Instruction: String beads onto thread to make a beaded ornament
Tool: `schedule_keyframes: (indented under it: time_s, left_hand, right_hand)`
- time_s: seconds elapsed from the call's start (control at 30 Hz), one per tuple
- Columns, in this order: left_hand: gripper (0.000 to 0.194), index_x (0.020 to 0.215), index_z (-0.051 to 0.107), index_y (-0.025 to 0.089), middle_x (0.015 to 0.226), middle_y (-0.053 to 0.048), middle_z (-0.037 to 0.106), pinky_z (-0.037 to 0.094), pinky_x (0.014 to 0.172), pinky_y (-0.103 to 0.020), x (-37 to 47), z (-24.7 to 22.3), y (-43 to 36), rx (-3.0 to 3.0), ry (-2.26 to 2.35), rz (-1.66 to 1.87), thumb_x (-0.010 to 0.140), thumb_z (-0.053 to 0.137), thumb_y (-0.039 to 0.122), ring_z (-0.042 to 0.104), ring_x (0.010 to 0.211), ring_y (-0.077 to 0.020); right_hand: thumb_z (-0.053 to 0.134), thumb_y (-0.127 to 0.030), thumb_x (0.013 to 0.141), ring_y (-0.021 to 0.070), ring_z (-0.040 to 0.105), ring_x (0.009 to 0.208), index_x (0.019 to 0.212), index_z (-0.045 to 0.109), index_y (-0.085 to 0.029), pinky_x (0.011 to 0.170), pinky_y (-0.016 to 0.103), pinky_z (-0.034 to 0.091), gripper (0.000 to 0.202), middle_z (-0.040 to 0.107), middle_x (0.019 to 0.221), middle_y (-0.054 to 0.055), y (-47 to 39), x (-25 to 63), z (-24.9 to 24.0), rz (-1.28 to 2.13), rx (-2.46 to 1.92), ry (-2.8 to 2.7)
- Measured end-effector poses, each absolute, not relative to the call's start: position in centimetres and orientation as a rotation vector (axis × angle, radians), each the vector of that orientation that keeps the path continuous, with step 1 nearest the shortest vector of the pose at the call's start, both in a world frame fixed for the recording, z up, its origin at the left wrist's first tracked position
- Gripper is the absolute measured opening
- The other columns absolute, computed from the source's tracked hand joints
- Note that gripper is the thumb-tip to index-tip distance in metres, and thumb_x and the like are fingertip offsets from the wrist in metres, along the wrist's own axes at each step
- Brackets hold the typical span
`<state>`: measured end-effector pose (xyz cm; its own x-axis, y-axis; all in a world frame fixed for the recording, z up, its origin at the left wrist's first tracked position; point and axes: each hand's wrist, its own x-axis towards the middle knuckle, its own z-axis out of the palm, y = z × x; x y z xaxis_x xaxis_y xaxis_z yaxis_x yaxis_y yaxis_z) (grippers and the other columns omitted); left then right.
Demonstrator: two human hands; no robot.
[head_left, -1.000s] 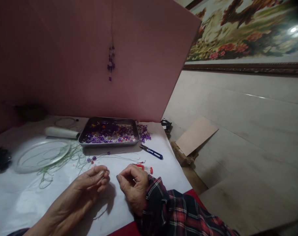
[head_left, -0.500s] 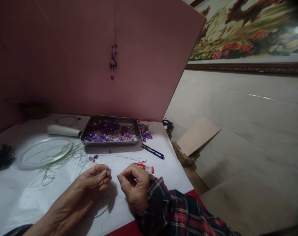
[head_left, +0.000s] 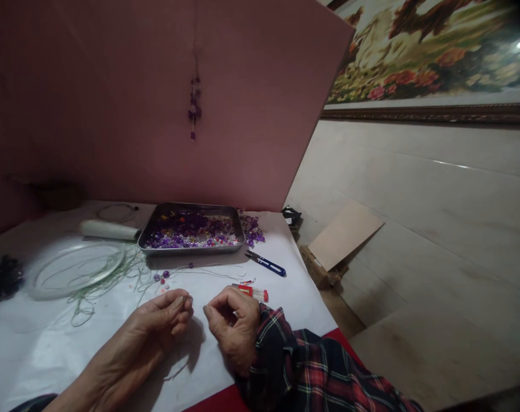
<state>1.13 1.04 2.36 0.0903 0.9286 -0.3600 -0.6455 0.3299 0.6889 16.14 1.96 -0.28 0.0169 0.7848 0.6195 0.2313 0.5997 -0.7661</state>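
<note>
My left hand (head_left: 167,315) is closed in a pinch, with a small clear bead (head_left: 190,299) at its fingertips. A thin cord (head_left: 178,369) lies on the white tabletop below it. A short gap to the right, my right hand (head_left: 234,323) has thumb and forefinger pressed together; whatever they pinch is too small to make out. Beyond the hands, purple beads (head_left: 165,274) and a red one rest by loose green thread (head_left: 131,269). A metal tray (head_left: 191,250) of purple, clear and red beads stands further back.
Blue thread snips (head_left: 266,264) and a red-capped clear case (head_left: 255,293) lie right of the hands. On the left are a clear ring-shaped coil (head_left: 36,274), a thread cone (head_left: 109,230) and a black bundle (head_left: 4,277). A beaded strand (head_left: 194,106) hangs against the pink panel.
The whole view has shifted very slightly. Both hands keep nearly the same pose and spacing, and nothing on the table has visibly been moved.
</note>
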Motion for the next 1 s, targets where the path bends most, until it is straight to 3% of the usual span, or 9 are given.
schedule_keyframes:
  time_s: [1.0]
  left_hand:
    - [0.015, 0.070, 0.072, 0.007, 0.063, -0.005, 0.063, 0.046, 0.041, -0.014, 1.12, 2.20, 1.11, 0.392, 0.902, 1.249, 0.068, 0.067, -0.007, 0.055, 0.047, -0.0074]
  right_hand:
    - [0.058, -0.015, 0.072, 0.0082, 0.041, 0.046, 0.055, 0.055, -0.017, 0.044, 0.021, 0.029, 0.018, 0.047, 0.051, -0.004, 1.69, 16.34, 0.62, 0.509, -0.917, -1.586]
